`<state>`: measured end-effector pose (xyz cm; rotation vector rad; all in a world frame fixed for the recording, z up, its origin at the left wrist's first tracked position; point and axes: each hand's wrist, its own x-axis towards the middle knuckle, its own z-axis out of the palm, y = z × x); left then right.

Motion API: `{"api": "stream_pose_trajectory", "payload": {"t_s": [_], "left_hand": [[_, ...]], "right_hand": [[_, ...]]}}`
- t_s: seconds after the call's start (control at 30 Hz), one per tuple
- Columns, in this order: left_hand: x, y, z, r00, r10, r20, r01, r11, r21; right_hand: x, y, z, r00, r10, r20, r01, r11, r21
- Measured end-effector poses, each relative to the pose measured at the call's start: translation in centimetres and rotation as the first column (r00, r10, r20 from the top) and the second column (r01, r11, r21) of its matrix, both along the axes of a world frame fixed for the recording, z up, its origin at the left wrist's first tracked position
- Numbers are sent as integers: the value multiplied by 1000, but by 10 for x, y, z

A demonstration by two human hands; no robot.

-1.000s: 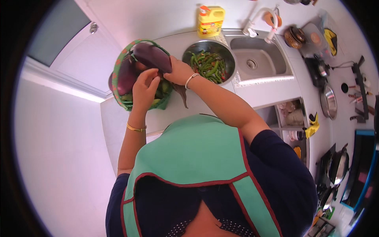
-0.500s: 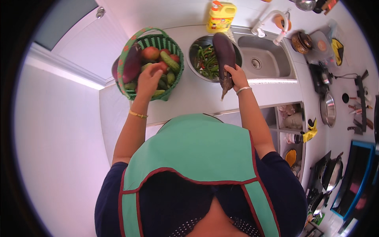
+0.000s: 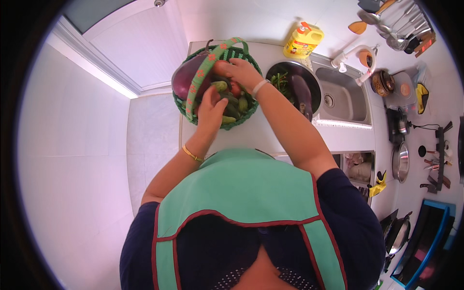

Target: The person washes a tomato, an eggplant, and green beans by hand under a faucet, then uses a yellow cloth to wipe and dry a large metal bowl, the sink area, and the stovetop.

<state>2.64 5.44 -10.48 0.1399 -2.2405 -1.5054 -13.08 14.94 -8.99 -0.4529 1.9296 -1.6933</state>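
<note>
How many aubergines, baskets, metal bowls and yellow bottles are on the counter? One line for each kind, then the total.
Aubergines: 2, one in the green basket, one in the metal bowl
Green baskets: 1, with both hands in it
Metal bowls: 1
Yellow bottles: 1
Total: 5

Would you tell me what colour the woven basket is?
Green, shown in the head view: the basket, under both hands.
</note>
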Motion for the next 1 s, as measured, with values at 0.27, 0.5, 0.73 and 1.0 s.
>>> {"api": "stream_pose_trajectory", "payload": {"t_s": [0.27, 0.5, 0.73, 1.0], "left_hand": [[-12, -6, -10, 972, 40, 232, -235, 97, 967], [-22, -8, -15, 981, 96, 168, -160, -81, 984], [4, -3, -19, 973, -95, 211, -196, 143, 970], [-9, 4, -8, 968, 128, 215, -238, 205, 949]], "right_hand": [[-38, -92, -39, 1000, 18, -21, -11, 951, 311], [-29, -49, -30, 966, -200, 164, 192, 979, 65], [39, 33, 21, 885, -32, 465, 130, 975, -181], [25, 18, 21, 937, -160, 311, 189, 980, -67]]}}
